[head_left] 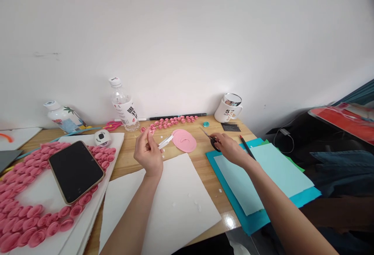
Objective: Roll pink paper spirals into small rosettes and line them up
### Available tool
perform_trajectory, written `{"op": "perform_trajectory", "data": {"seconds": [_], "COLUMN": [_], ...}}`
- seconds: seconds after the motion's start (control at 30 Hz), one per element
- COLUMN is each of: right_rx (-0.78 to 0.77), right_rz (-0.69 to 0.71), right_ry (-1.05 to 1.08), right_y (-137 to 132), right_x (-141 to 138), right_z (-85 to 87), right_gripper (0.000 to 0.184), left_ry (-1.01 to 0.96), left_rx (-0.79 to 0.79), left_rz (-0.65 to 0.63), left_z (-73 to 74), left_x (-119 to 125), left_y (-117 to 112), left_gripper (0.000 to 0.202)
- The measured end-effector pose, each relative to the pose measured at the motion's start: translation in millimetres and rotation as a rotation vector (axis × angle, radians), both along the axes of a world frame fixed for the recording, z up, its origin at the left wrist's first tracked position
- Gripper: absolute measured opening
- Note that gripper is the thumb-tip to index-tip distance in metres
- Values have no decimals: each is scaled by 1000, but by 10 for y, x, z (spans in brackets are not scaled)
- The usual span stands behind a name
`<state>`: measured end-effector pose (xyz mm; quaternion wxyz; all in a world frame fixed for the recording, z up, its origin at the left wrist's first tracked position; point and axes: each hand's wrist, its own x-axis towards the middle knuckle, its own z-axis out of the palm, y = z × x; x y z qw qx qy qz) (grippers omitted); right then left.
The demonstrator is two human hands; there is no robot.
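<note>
My left hand point(148, 153) is raised over the table, thumb and fingers pinching a small pink rolled paper flower point(151, 130). A narrow white strip point(166, 142) sticks out from the same hand to the right. My right hand point(229, 147) is closed around the black handles of a pair of scissors point(215, 143), whose blades point up and left. Between the hands lies a flat pink paper spiral point(187, 142). Behind it sits a row of small pink paper rosettes point(172, 122), with one teal rosette point(206, 124) to their right.
Left, a phone point(76, 171) rests on a board covered with pink rosettes point(29, 212). White paper point(175, 208) with scraps lies in front; teal sheets point(251, 224) and a pencil point(247, 147) are right. A bottle point(124, 108), mug point(228, 108) and black pen point(178, 116) stand or lie near the wall.
</note>
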<state>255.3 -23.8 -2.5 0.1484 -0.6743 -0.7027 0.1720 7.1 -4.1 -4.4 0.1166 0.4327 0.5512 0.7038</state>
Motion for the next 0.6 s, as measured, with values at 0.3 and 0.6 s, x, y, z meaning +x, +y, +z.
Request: {"op": "perform_trajectory", "data": {"seconds": [0.3,0.6], "right_rx": [15,47], "right_rz": [260,160], "right_ry": [750,389], "right_y": [-395,-360], "right_x": [-691,-1086], "right_z": [279,202], "right_gripper": [50,47], "left_ry": [16,66], "left_rx": [-9,-9], "left_rz": [16,23], "left_z": [32,-23], "left_x": [5,15], "left_y": [-17,-14], "left_gripper": [25,26]}}
